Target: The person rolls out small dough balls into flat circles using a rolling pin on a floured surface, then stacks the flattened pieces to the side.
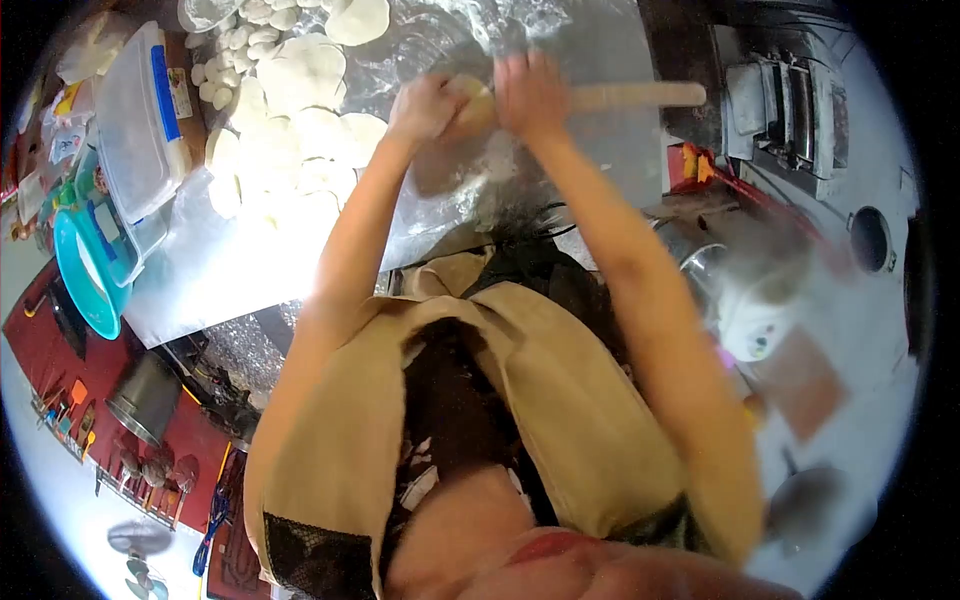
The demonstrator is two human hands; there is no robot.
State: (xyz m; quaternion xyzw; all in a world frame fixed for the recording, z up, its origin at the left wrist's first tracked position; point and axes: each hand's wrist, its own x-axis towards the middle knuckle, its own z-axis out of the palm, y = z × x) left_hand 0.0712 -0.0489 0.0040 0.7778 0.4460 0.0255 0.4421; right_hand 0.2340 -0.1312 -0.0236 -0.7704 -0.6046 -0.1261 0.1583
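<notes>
Lays the right hand (530,95), fingers outstretched, across a pale wooden rolling pin (640,95) over the flour-streaked grey worktop (605,145); curls the left hand (423,106) at a yellowish round of dough (473,97) between both hands. Cannot tell whether pinching it.

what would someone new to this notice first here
Probably the pale dough rounds, spread and overlapping on the left part of the shiny work surface, lit so brightly that some lose their outlines. Next come the two hands at the top middle: the right hand on a motion-blurred rolling pin that sticks out to the right, the left hand close beside it. The turquoise basin stands out at the far left.
</notes>
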